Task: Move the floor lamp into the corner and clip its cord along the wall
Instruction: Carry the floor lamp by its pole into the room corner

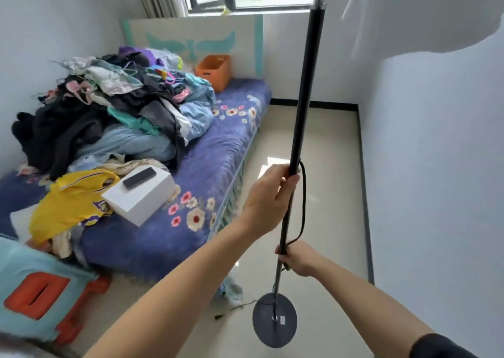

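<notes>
A floor lamp with a tall black pole and a round dark base stands tilted over the pale floor, its top out of frame. My left hand grips the pole at mid height. My right hand grips it lower down, together with the black cord that loops beside the pole. The cord's loose end trails on the floor left of the base. The room corner lies ahead on the right.
A bed with a blue flowered cover fills the left, piled with clothes, a white box with a phone on it and an orange bin. White wall on the right. White fabric hangs top right.
</notes>
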Tool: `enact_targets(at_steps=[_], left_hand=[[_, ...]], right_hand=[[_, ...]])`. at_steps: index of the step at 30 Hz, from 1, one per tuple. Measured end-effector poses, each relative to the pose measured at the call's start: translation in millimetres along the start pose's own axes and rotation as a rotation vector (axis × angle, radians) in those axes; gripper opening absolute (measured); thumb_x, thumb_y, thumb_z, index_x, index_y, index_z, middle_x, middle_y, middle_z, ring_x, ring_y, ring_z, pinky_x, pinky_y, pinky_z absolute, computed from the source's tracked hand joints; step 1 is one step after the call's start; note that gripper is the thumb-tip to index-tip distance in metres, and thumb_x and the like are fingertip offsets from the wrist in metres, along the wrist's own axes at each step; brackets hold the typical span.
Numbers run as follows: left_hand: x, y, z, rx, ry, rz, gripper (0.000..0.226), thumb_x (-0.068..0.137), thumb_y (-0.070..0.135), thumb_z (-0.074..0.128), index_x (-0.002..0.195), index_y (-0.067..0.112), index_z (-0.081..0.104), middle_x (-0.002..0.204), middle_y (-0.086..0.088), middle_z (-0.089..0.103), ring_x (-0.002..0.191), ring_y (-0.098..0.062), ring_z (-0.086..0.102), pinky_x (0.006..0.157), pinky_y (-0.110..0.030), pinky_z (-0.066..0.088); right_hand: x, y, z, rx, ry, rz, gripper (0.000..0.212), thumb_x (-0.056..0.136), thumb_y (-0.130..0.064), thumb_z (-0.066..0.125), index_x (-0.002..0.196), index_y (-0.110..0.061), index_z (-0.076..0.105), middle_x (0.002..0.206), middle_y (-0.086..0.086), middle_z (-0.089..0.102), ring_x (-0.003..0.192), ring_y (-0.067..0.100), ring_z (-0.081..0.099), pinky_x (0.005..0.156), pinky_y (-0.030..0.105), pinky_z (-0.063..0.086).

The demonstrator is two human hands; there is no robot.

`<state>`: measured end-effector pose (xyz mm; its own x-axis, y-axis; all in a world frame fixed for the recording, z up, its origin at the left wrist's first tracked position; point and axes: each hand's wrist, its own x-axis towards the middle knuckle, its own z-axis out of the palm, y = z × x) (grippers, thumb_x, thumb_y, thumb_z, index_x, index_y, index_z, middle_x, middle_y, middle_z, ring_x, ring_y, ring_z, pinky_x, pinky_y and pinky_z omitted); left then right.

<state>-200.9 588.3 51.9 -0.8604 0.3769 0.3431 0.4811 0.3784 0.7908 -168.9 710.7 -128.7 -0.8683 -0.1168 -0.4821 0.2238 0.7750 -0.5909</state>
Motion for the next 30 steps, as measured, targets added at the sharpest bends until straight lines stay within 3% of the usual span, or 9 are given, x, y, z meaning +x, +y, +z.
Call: enact_targets(at_steps=[4,7,12,15,20,23,30], left_hand=[[47,25,51,-0.044,0.031,0.006,0.026,0.099,0.030,0.048,0.108,0.011,0.063,0.090,-0.001,0.067,0.081,-0.016,0.068,0.080,-0.048,0.055],[82,40,72,-0.079,0.069,0.024,0.023,0.098,0.031,0.048,0.100,0.013,0.062,0.079,0.006,0.061,0.070,-0.009,0.062,0.075,-0.050,0.054],[146,49,87,-0.137,0.105,0.016,0.016,0.095,0.044,0.044,0.085,0.038,0.056,0.070,0.006,0.059,0.073,-0.036,0.068,0.067,-0.057,0.055],[184,43,96,-0.165,0.118,0.034,0.023,0.093,0.048,0.044,0.088,0.031,0.058,0.073,0.005,0.058,0.075,-0.040,0.067,0.070,-0.060,0.054],[253,25,115,-0.179,0.112,0.125,0.029,0.099,0.031,0.045,0.092,0.008,0.060,0.075,-0.001,0.060,0.076,-0.037,0.067,0.072,-0.057,0.054],[301,13,125,-0.165,0.095,0.157,0.027,0.100,0.029,0.045,0.091,0.009,0.060,0.077,-0.001,0.061,0.077,-0.031,0.068,0.075,-0.055,0.054],[415,-3,148,-0.144,0.009,0.237,0.025,0.101,0.026,0.045,0.099,0.010,0.064,0.083,-0.006,0.065,0.079,-0.027,0.066,0.078,-0.050,0.053]], right_hand=[[1,43,-54,0.017,0.045,-0.006,0.017,0.094,-0.022,0.054,0.080,-0.031,0.053,0.080,-0.010,0.058,0.081,0.017,0.060,0.073,0.028,0.048],[4,61,-90,0.042,0.094,0.002,0.016,0.095,-0.023,0.054,0.080,-0.026,0.053,0.074,-0.011,0.056,0.074,0.016,0.058,0.068,0.026,0.044],[29,72,-146,0.098,0.189,-0.015,0.011,0.096,-0.021,0.053,0.095,-0.013,0.060,0.092,0.003,0.066,0.082,0.022,0.062,0.077,0.034,0.052],[52,75,-176,0.098,0.249,-0.027,0.013,0.097,-0.019,0.053,0.095,-0.009,0.060,0.099,0.010,0.067,0.093,0.029,0.064,0.082,0.039,0.053],[106,83,-229,0.119,0.311,0.009,0.013,0.097,-0.020,0.051,0.093,-0.012,0.060,0.095,0.009,0.067,0.086,0.028,0.065,0.072,0.036,0.053],[141,86,-264,0.110,0.345,0.029,0.011,0.097,-0.022,0.051,0.089,-0.018,0.058,0.088,0.006,0.065,0.078,0.024,0.062,0.066,0.030,0.051],[227,99,-346,0.133,0.421,0.045,0.015,0.096,-0.023,0.053,0.092,-0.013,0.063,0.085,0.006,0.069,0.079,0.023,0.067,0.078,0.038,0.055]])
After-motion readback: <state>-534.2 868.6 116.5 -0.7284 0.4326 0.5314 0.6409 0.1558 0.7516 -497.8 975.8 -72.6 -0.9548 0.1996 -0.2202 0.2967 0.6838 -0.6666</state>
